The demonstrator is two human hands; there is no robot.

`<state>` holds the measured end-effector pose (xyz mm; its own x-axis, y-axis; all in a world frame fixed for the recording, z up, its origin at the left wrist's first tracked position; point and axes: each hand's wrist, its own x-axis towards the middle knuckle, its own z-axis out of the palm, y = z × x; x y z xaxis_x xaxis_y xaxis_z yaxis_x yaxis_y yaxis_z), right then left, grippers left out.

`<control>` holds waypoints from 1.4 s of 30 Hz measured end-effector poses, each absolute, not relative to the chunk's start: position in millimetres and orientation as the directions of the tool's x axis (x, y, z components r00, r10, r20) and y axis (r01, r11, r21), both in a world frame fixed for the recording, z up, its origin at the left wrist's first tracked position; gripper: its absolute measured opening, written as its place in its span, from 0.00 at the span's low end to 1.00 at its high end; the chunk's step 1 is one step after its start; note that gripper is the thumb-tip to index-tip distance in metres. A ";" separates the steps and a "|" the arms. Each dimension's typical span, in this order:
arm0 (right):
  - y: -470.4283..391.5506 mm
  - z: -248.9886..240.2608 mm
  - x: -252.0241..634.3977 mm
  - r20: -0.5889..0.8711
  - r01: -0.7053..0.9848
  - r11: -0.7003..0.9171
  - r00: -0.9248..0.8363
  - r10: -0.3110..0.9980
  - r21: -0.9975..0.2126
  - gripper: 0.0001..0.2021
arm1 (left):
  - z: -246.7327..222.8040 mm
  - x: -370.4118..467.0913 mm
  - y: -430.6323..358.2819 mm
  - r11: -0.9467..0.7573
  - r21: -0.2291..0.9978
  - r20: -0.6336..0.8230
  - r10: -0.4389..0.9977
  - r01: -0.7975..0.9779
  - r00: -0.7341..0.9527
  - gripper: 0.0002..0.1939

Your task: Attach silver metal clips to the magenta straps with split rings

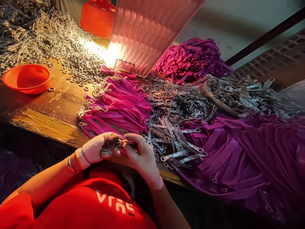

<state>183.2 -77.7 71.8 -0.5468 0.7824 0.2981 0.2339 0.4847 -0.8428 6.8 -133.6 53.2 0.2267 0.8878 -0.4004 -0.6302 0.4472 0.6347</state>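
Observation:
My left hand [96,148], in a knitted glove with a dark-stained index finger, is closed around a metal ring [118,142]. My right hand [143,156], in a thin white glove, pinches a small metal piece [126,142] against that ring. Fingers partly hide this piece, so I cannot tell its full shape. Both hands meet at the table's front edge. Just beyond them lie bright pink straps [116,106] with metal fittings at their left ends. Flat metal chain strips [177,140] lie right of my right hand.
Loose metal rings [81,68] and a chain heap [30,28] spread at back left, near an orange bowl [26,78]. An orange lamp [97,19] and a ribbed plastic panel [152,28] stand behind. Purple straps [238,152] and a chain-filled basin [219,101] occupy the right.

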 end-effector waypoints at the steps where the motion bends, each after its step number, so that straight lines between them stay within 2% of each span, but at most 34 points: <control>1: -81.1 71.7 183.3 0.313 0.220 0.500 -0.558 0.768 -0.837 0.12 | 47.9 9.4 -132.8 0.450 0.573 -0.412 0.881 -0.686 0.234 0.12; 4: -89.4 71.9 185.0 0.346 0.177 0.517 -0.561 0.752 -0.838 0.10 | 37.4 16.2 -131.0 0.411 0.494 -0.417 0.885 -0.766 0.206 0.10; 6: -92.0 73.2 187.3 0.349 0.167 0.476 -0.485 0.802 -0.863 0.09 | 35.6 17.9 -132.2 0.363 0.522 -0.408 0.901 -0.772 0.148 0.11; 9: -92.0 77.5 189.2 0.271 0.202 0.354 -0.347 0.898 -0.913 0.08 | 36.8 15.5 -138.7 0.303 0.584 -0.396 0.916 -0.753 0.061 0.13; 11: -91.0 80.7 187.6 0.208 0.241 0.292 -0.319 0.925 -0.926 0.09 | 36.9 11.7 -144.4 0.319 0.586 -0.368 0.924 -0.745 0.106 0.15; 14: -90.5 82.0 181.9 0.163 0.259 0.261 -0.348 0.923 -0.930 0.08 | 34.4 6.5 -150.5 0.390 0.527 -0.323 0.914 -0.755 0.246 0.18; 18: -91.4 76.5 174.8 0.172 0.286 0.286 -0.366 0.915 -0.914 0.07 | 32.6 5.5 -152.1 0.394 0.491 -0.324 0.910 -0.777 0.257 0.21; 22: -91.7 72.4 172.4 0.267 0.350 0.404 -0.378 0.886 -0.845 0.07 | 37.9 9.8 -150.7 0.414 0.492 -0.371 0.896 -0.766 0.245 0.16; 24: -91.8 71.2 172.5 0.288 0.365 0.435 -0.392 0.873 -0.823 0.07 | 40.8 11.2 -150.4 0.418 0.523 -0.387 0.893 -0.743 0.230 0.14; 29: -89.7 62.5 172.8 0.320 0.388 0.496 -0.435 0.842 -0.777 0.09 | 45.0 13.7 -152.2 0.400 0.691 -0.368 0.912 -0.602 0.183 0.13; 33: -93.6 64.4 170.9 0.410 0.335 0.636 -0.542 0.734 -0.695 0.11 | 47.7 21.1 -145.1 0.386 0.677 -0.355 0.917 -0.627 0.181 0.13; 35: -102.2 75.1 170.6 0.397 0.264 0.657 -0.620 0.676 -0.706 0.11 | 49.2 21.2 -135.8 0.314 0.737 -0.357 0.933 -0.599 0.049 0.11; 37: -112.2 89.3 171.4 0.351 0.184 0.607 -0.672 0.652 -0.773 0.10 | 50.7 14.9 -125.9 0.210 0.847 -0.333 0.926 -0.488 -0.180 0.10; 39: -118.2 100.9 172.2 0.328 0.166 0.537 -0.634 0.700 -0.827 0.09 | 51.9 4.8 -120.3 0.167 0.902 -0.306 0.898 -0.397 -0.316 0.11; 40: -118.5 103.9 172.0 0.321 0.194 0.507 -0.576 0.752 -0.839 0.08 | 52.3 0.2 -120.0 0.173 0.895 -0.314 0.899 -0.410 -0.305 0.12; 42: -114.3 102.5 169.9 0.319 0.291 0.452 -0.405 0.857 -0.843 0.06 | 52.5 -3.9 -124.7 0.238 0.808 -0.368 0.918 -0.539 -0.148 0.11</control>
